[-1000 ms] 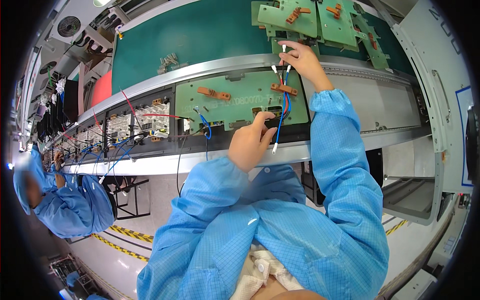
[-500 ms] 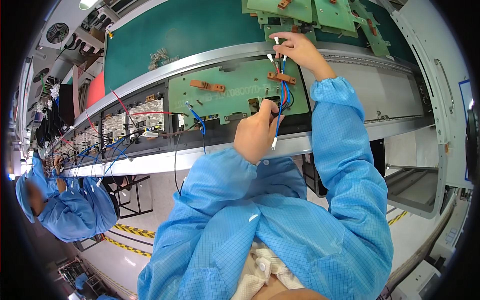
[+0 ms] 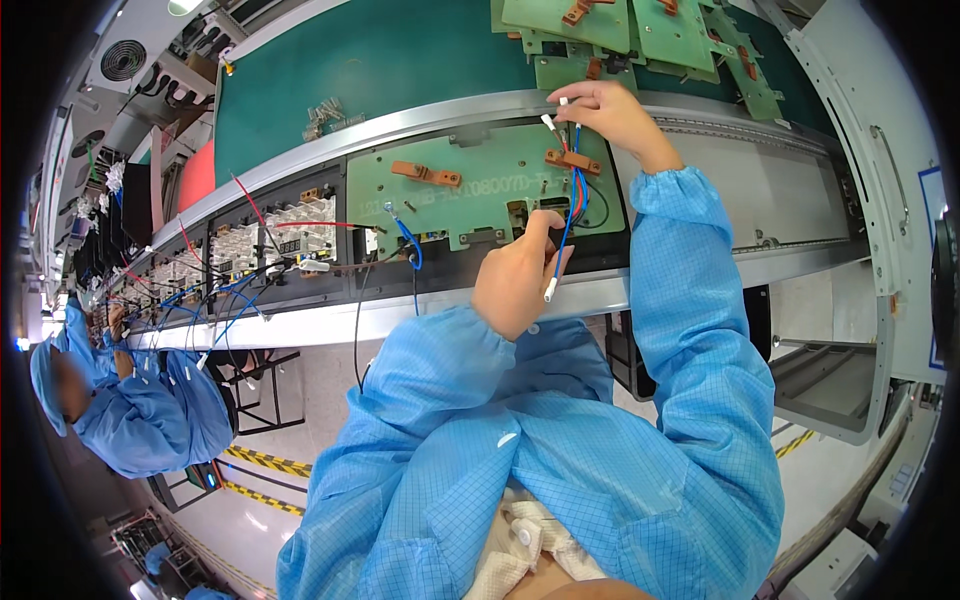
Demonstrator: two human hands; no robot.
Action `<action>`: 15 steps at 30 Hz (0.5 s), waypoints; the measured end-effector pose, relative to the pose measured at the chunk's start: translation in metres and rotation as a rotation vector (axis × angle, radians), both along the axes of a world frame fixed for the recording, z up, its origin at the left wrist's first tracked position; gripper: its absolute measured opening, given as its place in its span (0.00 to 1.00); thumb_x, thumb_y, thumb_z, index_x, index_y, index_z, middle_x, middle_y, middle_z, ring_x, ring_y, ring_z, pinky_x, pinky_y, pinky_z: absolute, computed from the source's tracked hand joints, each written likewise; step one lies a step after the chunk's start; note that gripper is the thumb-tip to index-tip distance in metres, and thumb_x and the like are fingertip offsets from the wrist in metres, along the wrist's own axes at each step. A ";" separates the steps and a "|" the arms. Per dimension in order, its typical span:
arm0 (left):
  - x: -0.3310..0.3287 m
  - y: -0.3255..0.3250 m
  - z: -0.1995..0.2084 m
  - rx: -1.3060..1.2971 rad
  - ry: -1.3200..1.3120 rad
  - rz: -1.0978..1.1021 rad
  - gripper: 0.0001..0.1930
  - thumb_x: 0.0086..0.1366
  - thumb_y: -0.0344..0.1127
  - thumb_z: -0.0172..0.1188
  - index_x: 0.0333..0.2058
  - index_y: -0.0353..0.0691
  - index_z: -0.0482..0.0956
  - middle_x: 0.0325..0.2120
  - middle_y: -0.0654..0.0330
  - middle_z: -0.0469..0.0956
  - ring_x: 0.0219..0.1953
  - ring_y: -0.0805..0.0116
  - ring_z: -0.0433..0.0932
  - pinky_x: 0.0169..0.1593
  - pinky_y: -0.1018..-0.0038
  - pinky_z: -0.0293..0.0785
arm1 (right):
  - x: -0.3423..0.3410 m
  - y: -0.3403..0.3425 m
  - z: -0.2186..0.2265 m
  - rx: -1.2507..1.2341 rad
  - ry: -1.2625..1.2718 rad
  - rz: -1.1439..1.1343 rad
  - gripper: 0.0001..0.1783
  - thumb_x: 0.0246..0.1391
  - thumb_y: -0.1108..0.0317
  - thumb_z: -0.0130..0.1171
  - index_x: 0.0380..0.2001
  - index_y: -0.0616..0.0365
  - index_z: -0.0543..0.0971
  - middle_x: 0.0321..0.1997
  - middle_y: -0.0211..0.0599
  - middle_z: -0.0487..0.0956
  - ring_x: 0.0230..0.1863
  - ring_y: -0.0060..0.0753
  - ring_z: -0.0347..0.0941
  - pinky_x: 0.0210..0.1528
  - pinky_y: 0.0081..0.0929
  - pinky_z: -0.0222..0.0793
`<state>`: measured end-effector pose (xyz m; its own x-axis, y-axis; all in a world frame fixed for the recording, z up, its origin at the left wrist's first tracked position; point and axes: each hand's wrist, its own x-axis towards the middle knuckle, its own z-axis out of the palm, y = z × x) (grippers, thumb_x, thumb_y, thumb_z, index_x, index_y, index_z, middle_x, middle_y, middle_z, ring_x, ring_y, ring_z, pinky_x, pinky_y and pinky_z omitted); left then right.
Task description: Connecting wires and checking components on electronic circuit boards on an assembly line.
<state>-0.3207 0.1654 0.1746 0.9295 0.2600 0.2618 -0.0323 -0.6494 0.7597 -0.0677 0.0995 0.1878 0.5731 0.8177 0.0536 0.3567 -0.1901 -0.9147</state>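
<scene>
Over the green circuit-board fixture plate [image 3: 490, 180], my right hand [image 3: 622, 122] is closed in a pinch on the white-tipped ends of several wires. These blue, red and black wires [image 3: 577, 195] run down past a brown clamp [image 3: 572, 161] on the plate. Another white connector [image 3: 548, 121] sticks up beside my fingertips. My left hand [image 3: 515, 280] is closed at the plate's near edge, next to the wires; what its fingers grip is hidden. A blue wire hangs by its fingertips and ends in a white connector [image 3: 550, 290]. A second brown clamp [image 3: 427, 174] sits on the plate's left part.
Several boards with red, black and blue wires [image 3: 300, 235] line the rail leftward. Metal springs [image 3: 325, 115] lie on the green mat [image 3: 420, 70]. Stacked green plates [image 3: 580, 30] stand at the back. A co-worker in blue [image 3: 150, 410] sits at the far left.
The view has shifted slightly, so the bench appears a little farther right and lower. My right hand has drawn its fingers closer around the wire ends. My left hand stays by the wires.
</scene>
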 end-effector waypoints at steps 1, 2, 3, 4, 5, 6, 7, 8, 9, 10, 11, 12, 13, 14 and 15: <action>-0.001 0.000 0.001 0.000 -0.002 0.001 0.14 0.63 0.33 0.59 0.43 0.41 0.64 0.20 0.55 0.77 0.20 0.53 0.77 0.23 0.63 0.71 | -0.001 0.001 0.000 -0.043 -0.010 0.019 0.17 0.55 0.65 0.59 0.46 0.61 0.79 0.33 0.36 0.83 0.37 0.22 0.76 0.44 0.21 0.69; -0.001 0.000 0.001 -0.006 -0.009 0.004 0.14 0.63 0.33 0.59 0.43 0.41 0.64 0.20 0.55 0.76 0.20 0.53 0.77 0.23 0.63 0.70 | -0.002 0.001 0.001 -0.085 -0.020 0.039 0.17 0.54 0.65 0.60 0.45 0.62 0.79 0.34 0.36 0.82 0.37 0.22 0.76 0.45 0.21 0.69; -0.002 0.000 0.002 -0.012 -0.016 0.007 0.14 0.63 0.33 0.59 0.43 0.41 0.64 0.19 0.55 0.76 0.20 0.53 0.77 0.23 0.63 0.70 | -0.004 0.001 0.001 -0.085 -0.021 0.040 0.17 0.54 0.65 0.60 0.45 0.62 0.79 0.34 0.36 0.82 0.37 0.22 0.76 0.45 0.21 0.69; -0.003 0.001 0.002 -0.010 -0.020 0.009 0.14 0.63 0.33 0.59 0.43 0.41 0.64 0.19 0.55 0.76 0.20 0.53 0.77 0.23 0.63 0.70 | -0.004 -0.001 0.003 -0.090 0.013 0.062 0.17 0.54 0.64 0.60 0.45 0.62 0.79 0.35 0.35 0.82 0.38 0.22 0.76 0.45 0.21 0.68; -0.005 0.001 0.001 -0.018 -0.010 0.002 0.15 0.63 0.33 0.59 0.44 0.41 0.64 0.20 0.55 0.76 0.20 0.53 0.77 0.23 0.63 0.70 | -0.005 -0.002 0.005 -0.094 0.046 0.083 0.17 0.54 0.64 0.61 0.44 0.61 0.80 0.36 0.35 0.82 0.39 0.22 0.75 0.45 0.21 0.68; -0.006 0.002 0.001 -0.026 -0.001 -0.005 0.15 0.63 0.33 0.59 0.44 0.41 0.64 0.20 0.55 0.76 0.20 0.53 0.77 0.23 0.64 0.70 | -0.004 -0.003 0.006 -0.094 0.044 0.086 0.17 0.54 0.64 0.61 0.44 0.61 0.80 0.36 0.35 0.82 0.39 0.22 0.75 0.45 0.21 0.68; -0.008 0.002 0.001 -0.027 0.000 -0.005 0.15 0.63 0.33 0.59 0.44 0.41 0.64 0.20 0.55 0.76 0.20 0.53 0.77 0.23 0.64 0.70 | -0.006 -0.006 0.006 -0.087 0.034 0.099 0.16 0.54 0.64 0.61 0.44 0.61 0.80 0.37 0.35 0.82 0.39 0.22 0.75 0.45 0.20 0.68; -0.010 0.002 0.002 -0.047 -0.009 -0.004 0.15 0.63 0.32 0.59 0.45 0.40 0.64 0.21 0.55 0.76 0.21 0.54 0.77 0.24 0.64 0.70 | -0.008 -0.008 0.005 -0.082 0.024 0.112 0.16 0.54 0.65 0.61 0.44 0.61 0.81 0.38 0.35 0.81 0.40 0.22 0.74 0.46 0.20 0.67; -0.012 0.003 0.002 -0.068 -0.018 -0.004 0.15 0.63 0.32 0.58 0.45 0.40 0.64 0.22 0.56 0.76 0.22 0.54 0.77 0.24 0.64 0.71 | -0.009 -0.009 0.005 -0.083 0.026 0.112 0.16 0.54 0.65 0.61 0.44 0.61 0.81 0.38 0.35 0.81 0.40 0.22 0.74 0.46 0.20 0.67; -0.014 0.003 0.004 -0.070 -0.018 -0.004 0.15 0.63 0.32 0.58 0.45 0.40 0.64 0.22 0.56 0.76 0.22 0.54 0.77 0.24 0.64 0.71 | -0.010 -0.010 0.009 -0.104 0.028 0.103 0.16 0.55 0.64 0.60 0.44 0.61 0.81 0.39 0.35 0.81 0.42 0.22 0.74 0.47 0.20 0.67; -0.017 0.004 0.006 -0.108 -0.005 -0.010 0.16 0.63 0.31 0.58 0.47 0.40 0.65 0.22 0.55 0.76 0.23 0.54 0.77 0.25 0.65 0.71 | -0.011 -0.012 0.011 -0.124 0.030 0.095 0.16 0.56 0.64 0.59 0.45 0.61 0.81 0.40 0.35 0.81 0.44 0.22 0.74 0.48 0.21 0.67; -0.021 0.004 0.007 -0.146 0.008 -0.017 0.17 0.63 0.30 0.58 0.48 0.40 0.65 0.23 0.55 0.77 0.24 0.55 0.78 0.25 0.65 0.71 | -0.011 -0.014 0.010 -0.127 0.030 0.094 0.16 0.56 0.64 0.59 0.45 0.61 0.81 0.40 0.35 0.81 0.44 0.22 0.74 0.48 0.21 0.67; -0.023 0.005 0.007 -0.148 0.006 -0.018 0.17 0.63 0.30 0.58 0.48 0.40 0.65 0.23 0.55 0.77 0.24 0.55 0.78 0.25 0.65 0.71 | -0.011 -0.015 0.008 -0.118 -0.032 0.101 0.16 0.57 0.64 0.57 0.46 0.61 0.80 0.41 0.34 0.81 0.45 0.23 0.73 0.49 0.21 0.66; -0.024 0.006 0.007 -0.153 -0.032 -0.031 0.17 0.63 0.30 0.57 0.49 0.39 0.65 0.24 0.55 0.76 0.24 0.57 0.78 0.26 0.66 0.71 | -0.012 -0.016 0.007 -0.109 -0.093 0.106 0.17 0.59 0.64 0.55 0.47 0.60 0.79 0.42 0.34 0.81 0.46 0.24 0.72 0.50 0.21 0.66; -0.026 0.007 0.007 -0.157 -0.070 -0.043 0.17 0.63 0.29 0.56 0.50 0.39 0.65 0.24 0.55 0.76 0.24 0.60 0.78 0.27 0.67 0.71 | -0.013 -0.017 0.005 -0.110 -0.095 0.104 0.17 0.59 0.64 0.55 0.47 0.60 0.79 0.42 0.34 0.81 0.46 0.24 0.72 0.50 0.21 0.66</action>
<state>-0.3470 0.1724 0.1820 0.9216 0.2628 0.2856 -0.1143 -0.5194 0.8469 -0.0811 0.0829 0.1925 0.4818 0.8762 0.0104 0.4637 -0.2449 -0.8515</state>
